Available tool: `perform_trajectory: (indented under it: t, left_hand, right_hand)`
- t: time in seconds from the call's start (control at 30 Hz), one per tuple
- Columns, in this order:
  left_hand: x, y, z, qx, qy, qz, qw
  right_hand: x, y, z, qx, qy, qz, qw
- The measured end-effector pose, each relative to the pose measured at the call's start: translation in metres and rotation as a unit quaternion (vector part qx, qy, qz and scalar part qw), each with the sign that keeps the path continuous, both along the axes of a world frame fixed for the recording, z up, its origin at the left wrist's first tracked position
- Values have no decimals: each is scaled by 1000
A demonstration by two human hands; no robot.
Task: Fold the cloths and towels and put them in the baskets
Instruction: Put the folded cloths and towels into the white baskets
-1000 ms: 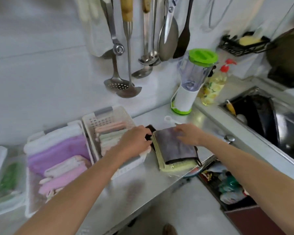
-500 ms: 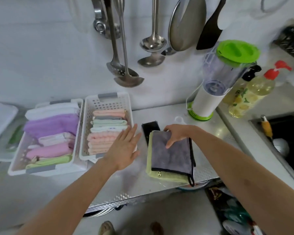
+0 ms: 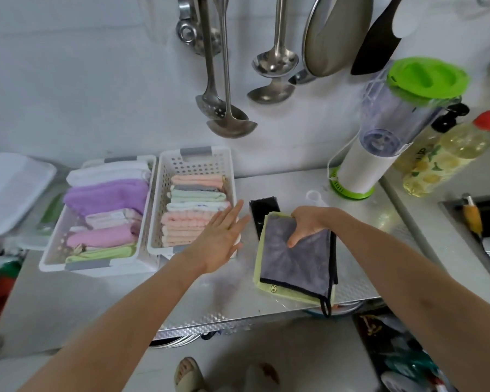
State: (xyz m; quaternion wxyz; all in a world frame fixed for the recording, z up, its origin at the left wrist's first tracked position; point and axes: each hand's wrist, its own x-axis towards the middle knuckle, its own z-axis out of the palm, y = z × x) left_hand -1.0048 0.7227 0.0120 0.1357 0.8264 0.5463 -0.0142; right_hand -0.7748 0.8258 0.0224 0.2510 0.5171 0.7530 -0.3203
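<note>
A folded grey cloth [image 3: 297,256] is laid on a green cloth [image 3: 259,250] on the metal tabletop [image 3: 181,301], right of the baskets. Its far left corner is pinched by the right hand [image 3: 309,223], with the thumb on top and the fingers curled under the edge. The left hand [image 3: 219,240] is held flat over the near right corner of the right basket [image 3: 164,210], its fingers straight and a little spread. Folded pink, green and white cloths are packed in that basket. Purple and pink towels are kept in the left basket [image 3: 54,250]. A black phone [image 3: 262,207] is partly hidden under the cloths.
</note>
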Motion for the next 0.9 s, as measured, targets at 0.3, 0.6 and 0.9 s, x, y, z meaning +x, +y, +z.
perform_trajectory:
  t: [0.3,0.6,0.9]
  left_hand:
    - [-2,3,18,-75,-30,-10,997]
    - [-42,20,57,-101,-157,70,980]
    - [-94,80,62,-80,-17,122,989]
  right_hand:
    - [-14,-30,70,109,11,44,993]
    - [-19,-37,102,346,43,-77,934]
    - [-67,-46,80,463,30,-137,875]
